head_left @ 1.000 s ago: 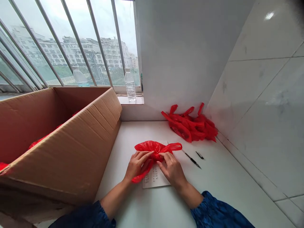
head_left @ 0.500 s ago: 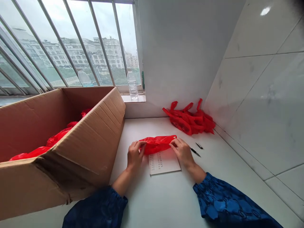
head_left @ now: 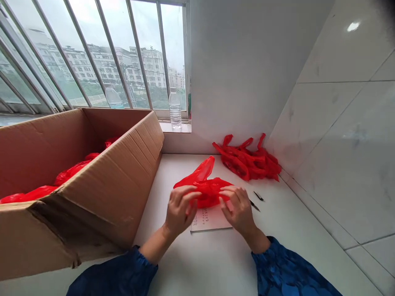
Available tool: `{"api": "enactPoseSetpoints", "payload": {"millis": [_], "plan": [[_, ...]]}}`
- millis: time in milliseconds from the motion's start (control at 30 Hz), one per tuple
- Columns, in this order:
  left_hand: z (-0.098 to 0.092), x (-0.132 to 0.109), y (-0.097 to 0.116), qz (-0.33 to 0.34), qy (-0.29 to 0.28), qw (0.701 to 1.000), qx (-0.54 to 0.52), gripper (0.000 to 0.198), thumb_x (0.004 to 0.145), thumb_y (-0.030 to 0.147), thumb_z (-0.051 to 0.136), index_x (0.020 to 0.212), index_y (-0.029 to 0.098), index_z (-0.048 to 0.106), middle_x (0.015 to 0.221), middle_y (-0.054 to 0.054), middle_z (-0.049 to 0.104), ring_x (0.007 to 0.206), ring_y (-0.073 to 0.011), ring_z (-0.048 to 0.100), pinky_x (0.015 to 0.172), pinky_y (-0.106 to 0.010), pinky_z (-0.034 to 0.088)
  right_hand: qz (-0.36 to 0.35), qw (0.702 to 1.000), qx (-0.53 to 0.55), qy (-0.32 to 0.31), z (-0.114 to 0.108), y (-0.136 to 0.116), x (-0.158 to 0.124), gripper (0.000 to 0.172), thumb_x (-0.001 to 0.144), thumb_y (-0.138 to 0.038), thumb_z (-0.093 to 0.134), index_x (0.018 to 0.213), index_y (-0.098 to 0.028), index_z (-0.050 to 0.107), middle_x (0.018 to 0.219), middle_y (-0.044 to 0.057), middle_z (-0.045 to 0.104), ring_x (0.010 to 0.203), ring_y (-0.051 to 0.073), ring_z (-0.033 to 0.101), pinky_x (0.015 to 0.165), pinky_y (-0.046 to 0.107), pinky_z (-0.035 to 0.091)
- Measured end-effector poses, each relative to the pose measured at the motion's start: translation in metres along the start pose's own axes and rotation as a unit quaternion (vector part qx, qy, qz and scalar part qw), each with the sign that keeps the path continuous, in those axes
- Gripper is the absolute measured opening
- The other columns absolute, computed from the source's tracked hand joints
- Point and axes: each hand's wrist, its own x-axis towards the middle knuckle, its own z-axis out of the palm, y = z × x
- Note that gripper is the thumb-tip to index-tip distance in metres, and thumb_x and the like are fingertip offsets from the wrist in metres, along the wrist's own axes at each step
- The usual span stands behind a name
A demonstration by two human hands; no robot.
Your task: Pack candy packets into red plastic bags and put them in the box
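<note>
A thin red plastic bag (head_left: 210,191) lies spread over the upper part of a notebook (head_left: 212,220) with handwritten columns. My left hand (head_left: 181,207) is at the bag's near left edge, its fingers apart and curved. Over the bag's right side is my right hand (head_left: 237,207), thumb and fingers apart. Neither hand visibly grips the plastic. One corner of the bag stands up toward the wall. Just right of my right hand lie a black pen (head_left: 254,206) and its cap (head_left: 258,196).
At left stands a large cardboard box (head_left: 123,189) with red bags (head_left: 72,172) inside. A pile of red bags (head_left: 249,160) lies against the back wall. A clear bottle (head_left: 175,110) is on the window sill; tiled wall borders the right side.
Both hands have opened from their pinch on the bag. The bag has changed from a narrow strip to a wider shape with a raised corner, and the view has shifted slightly.
</note>
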Motion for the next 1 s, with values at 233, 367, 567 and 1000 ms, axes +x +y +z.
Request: {"api": "enactPoseSetpoints", "payload": {"millis": [233,367,567,1000], "plan": [[0.025,0.032,0.017,0.073,-0.176,0.975,0.112,0.039,0.089,0.009,0.052,0.123,0.025,0.061,0.135,-0.007,0.065,0.128,-0.0274,0.055,0.111,-0.048,0.032,0.068,0.969,-0.182,-0.154,0.026,-0.009,0.005,0.024,0.101,-0.021,0.042,0.111,-0.015,0.063,0.107,0.017,0.07,0.095,0.031,0.066,0.085,0.047,0.048],[0.033,0.043,0.015,0.069,-0.206,0.965,0.146,0.038,0.085,0.007,0.057,0.117,0.027,0.063,0.11,-0.007,0.075,0.121,-0.0291,0.058,0.106,-0.05,0.033,0.1,0.951,-0.227,-0.183,0.031,-0.004,0.006,0.025,0.101,-0.017,0.043,0.092,-0.016,0.066,0.082,0.014,0.07,0.068,0.027,0.065,0.074,0.045,0.045],[0.012,0.034,0.0,0.053,-0.216,0.958,0.18,0.016,0.094,0.028,0.062,0.079,0.023,0.066,0.069,-0.002,0.07,0.088,-0.0238,0.061,0.102,-0.048,0.032,0.106,0.937,-0.242,-0.228,0.018,-0.003,0.012,0.009,0.089,-0.024,0.071,0.083,-0.017,0.068,0.084,0.009,0.071,0.067,0.022,0.065,0.076,0.041,0.045],[0.008,0.03,0.021,0.13,-0.293,0.943,0.094,0.019,0.088,0.017,0.062,0.106,0.023,0.065,0.119,-0.002,0.07,0.13,-0.0209,0.052,0.122,-0.042,0.018,0.102,0.894,-0.258,-0.352,0.007,-0.017,0.041,0.026,0.086,-0.022,0.073,0.11,-0.016,0.064,0.11,0.011,0.07,0.089,0.026,0.069,0.086,0.041,0.045]]}}
